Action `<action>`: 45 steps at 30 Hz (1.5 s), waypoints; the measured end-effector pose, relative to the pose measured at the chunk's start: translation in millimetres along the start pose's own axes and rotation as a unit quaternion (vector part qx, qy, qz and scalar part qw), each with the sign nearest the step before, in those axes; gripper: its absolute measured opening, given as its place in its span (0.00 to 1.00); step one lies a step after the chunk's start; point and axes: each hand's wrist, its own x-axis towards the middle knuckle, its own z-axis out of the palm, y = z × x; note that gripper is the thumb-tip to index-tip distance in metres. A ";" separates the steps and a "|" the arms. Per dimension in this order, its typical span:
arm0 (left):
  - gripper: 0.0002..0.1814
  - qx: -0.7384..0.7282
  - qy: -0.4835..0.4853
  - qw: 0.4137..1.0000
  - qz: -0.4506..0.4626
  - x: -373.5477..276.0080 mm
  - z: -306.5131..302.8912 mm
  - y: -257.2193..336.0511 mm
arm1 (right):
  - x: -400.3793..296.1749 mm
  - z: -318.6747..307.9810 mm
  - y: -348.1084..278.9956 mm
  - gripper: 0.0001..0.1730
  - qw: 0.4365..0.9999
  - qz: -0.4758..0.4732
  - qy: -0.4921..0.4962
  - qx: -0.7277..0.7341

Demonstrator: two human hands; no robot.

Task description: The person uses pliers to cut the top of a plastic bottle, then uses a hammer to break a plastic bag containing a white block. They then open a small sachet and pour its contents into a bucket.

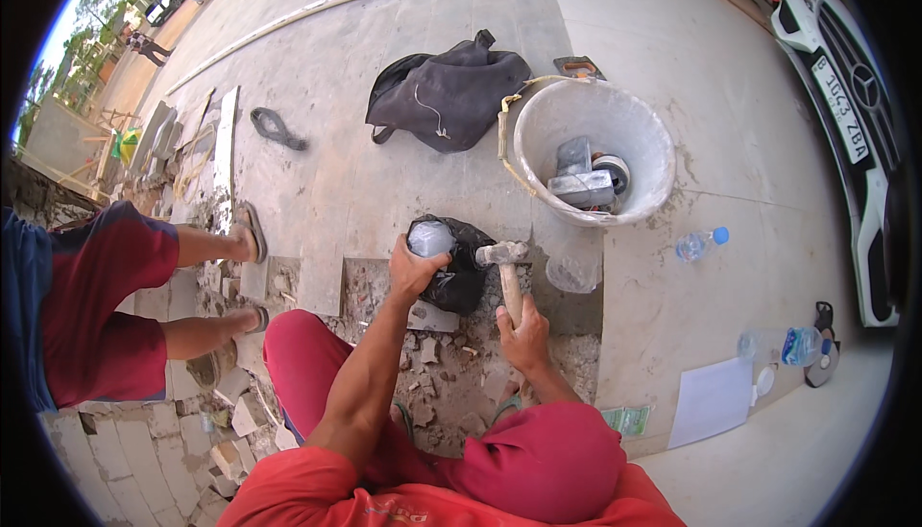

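Observation:
My left hand [416, 269] grips a round translucent plastic container [431, 239] at the mouth of a black plastic bag [455, 291]; what it holds cannot be told. In my right hand [524, 334] is the wooden handle of a club hammer [511, 293], whose dusty head [502, 253] is raised beside the bag's right side. Below the bag lies a strip of broken concrete rubble [430, 350] between my sandalled feet. A crumpled clear plastic bag [574, 273] rests to the right, on the edge of the paving.
Beyond stand a white bucket [652, 138] holding tools and a dark bag [450, 91]. A person's legs [205, 246] are close on my left. Water bottles [693, 245], a paper sheet [712, 402] and a parked car [843, 131] are to the right. A long pipe [295, 26] lies ahead.

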 end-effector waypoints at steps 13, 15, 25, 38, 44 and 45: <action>0.44 -0.692 -0.159 0.704 -0.033 -19.0 -29.6 -8.2 | 8.1 -63.8 -79.8 0.12 0.936 -0.233 0.044 0.259; 0.43 -0.732 -0.214 0.647 -0.013 -7.3 -25.5 -22.8 | 17.1 -21.5 -65.8 0.15 0.970 -0.201 -0.032 0.129; 0.40 -0.703 -0.098 0.704 0.004 -16.4 -15.8 -66.6 | 12.1 -42.2 -103.5 0.19 0.978 -0.156 -0.019 0.140; 0.46 -0.674 -0.117 0.725 -0.084 -47.5 -16.5 -70.2 | 20.3 -20.5 -104.2 0.15 0.972 -0.207 -0.088 0.064; 0.44 -0.712 -0.160 0.680 -0.076 -43.9 -2.2 -48.8 | 11.4 -5.7 -58.1 0.17 0.982 -0.159 -0.036 0.097; 0.46 -0.711 -0.188 0.675 -0.067 -37.5 -0.9 -49.1 | 18.0 11.4 -46.6 0.17 0.984 -0.134 -0.113 0.016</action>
